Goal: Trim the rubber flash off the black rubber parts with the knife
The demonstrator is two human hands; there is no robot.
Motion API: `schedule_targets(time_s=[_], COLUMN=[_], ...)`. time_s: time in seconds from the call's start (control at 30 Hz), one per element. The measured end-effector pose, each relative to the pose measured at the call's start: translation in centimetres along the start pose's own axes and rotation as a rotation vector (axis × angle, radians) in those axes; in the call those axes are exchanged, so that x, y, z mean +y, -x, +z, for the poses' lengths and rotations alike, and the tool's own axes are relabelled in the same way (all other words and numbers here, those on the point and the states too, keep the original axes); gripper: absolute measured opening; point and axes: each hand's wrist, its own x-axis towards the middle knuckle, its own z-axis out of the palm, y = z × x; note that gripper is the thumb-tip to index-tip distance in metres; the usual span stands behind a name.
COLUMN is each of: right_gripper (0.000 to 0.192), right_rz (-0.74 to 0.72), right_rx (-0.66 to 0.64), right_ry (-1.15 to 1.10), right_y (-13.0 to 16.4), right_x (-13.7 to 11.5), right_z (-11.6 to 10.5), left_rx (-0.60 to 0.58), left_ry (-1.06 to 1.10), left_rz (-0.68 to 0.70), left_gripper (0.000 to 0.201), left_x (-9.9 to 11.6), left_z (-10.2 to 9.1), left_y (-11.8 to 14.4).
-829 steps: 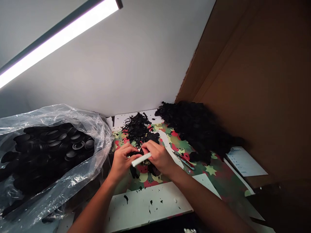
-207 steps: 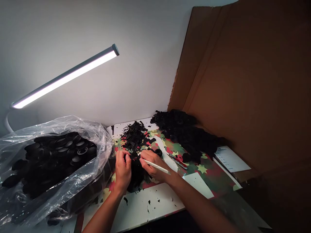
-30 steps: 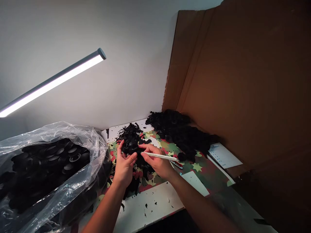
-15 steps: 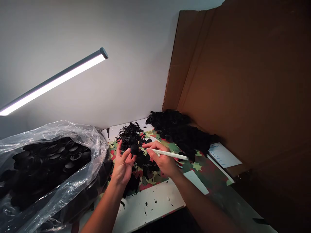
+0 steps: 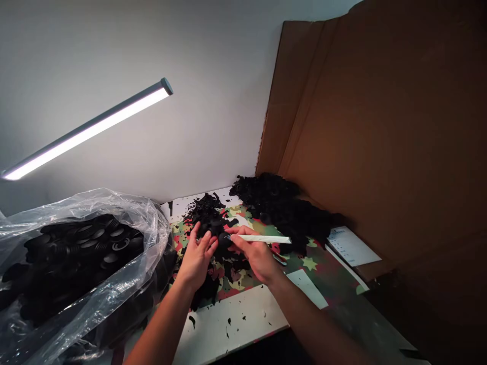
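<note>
My left hand (image 5: 198,256) is closed around a black ribbed rubber part (image 5: 225,240), thumb and fingers at its near side. The part is dark and blurred, so its exact outline against the black scraps behind is hard to make out. In my right hand (image 5: 258,256) is a slim tool with a long white handle (image 5: 270,239), gripped like a pen. Its dark, narrow tip meets or nearly meets the rubber part. Beneath both hands, black rubber scraps (image 5: 205,289) lie on a camouflage-patterned sheet (image 5: 247,289).
A clear plastic bag (image 5: 152,263) full of black ribbed parts stands at left. Black pieces (image 5: 285,208) are heaped at the back right, before a tall cardboard panel (image 5: 373,126). A printed paper (image 5: 353,246) lies right; a tube lamp (image 5: 91,129) hangs above.
The black part between my hands has shifted slightly right and turned. The white handle has swung from slanting downward to nearly level, its tip now at the part.
</note>
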Motion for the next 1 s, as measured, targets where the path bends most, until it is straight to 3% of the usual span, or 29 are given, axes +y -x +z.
schedule_targets(time_s=[0.07, 0.17, 0.23, 0.3, 0.4, 0.5, 0.57, 0.63, 0.77, 1.0], right_gripper=[0.037, 0.04, 0.041, 0.04, 0.031, 0.017, 0.02, 0.025, 0.029, 0.005], right_rz=[0.034, 0.054, 0.059, 0.064, 0.017, -0.157, -0.272, -0.313, -0.332, -0.506], right_rx=[0.057, 0.092, 0.091, 0.042, -0.028, 0.046, 0.051, -0.055, -0.285, -0.229], right_ry=[-0.133, -0.268, -0.319, -0.312, -0.138, 0.053, 0.104, 0.186, 0.535, 0.945], right_y=[-0.7, -1.4, -1.5, -1.3, -1.3, -2.4, -3.5, -4.3, -4.8, -4.7], right_x=[-0.1, 0.1, 0.4, 0.7, 0.5, -0.2, -0.7, -1.1, -1.0, 0.2], right_z=[-0.2, 0.0, 0.7, 1.3, 1.5, 0.7, 0.1, -0.1, 0.9, 2.0], left_rx=[-0.048, -0.038, -0.033, -0.06, -0.074, -0.09, -0.137, -0.175, -0.148, -0.153], left_ry=[-0.246, -0.569, -0.665, -0.655, -0.535, -0.365, -0.259, -0.21, -0.311, -0.523], left_rz=[0.053, 0.314, 0.442, 0.464, 0.426, 0.331, 0.243, 0.198, 0.266, 0.452], left_gripper=[0.055, 0.053, 0.052, 0.042, 0.03, 0.033, 0.037, 0.038, 0.038, 0.036], left_x=[-0.3, -0.5, -0.4, 0.0, 1.2, 2.7, 3.4, 3.5, 2.8, 2.6], left_z=[-0.4, -0.6, -0.4, -0.2, -0.1, -0.4, -0.6, -0.7, -1.0, -1.5], left_y=[-0.1, -0.1, -0.1, -0.2, -0.5, -0.7, -0.9, -1.1, -1.5, -1.5])
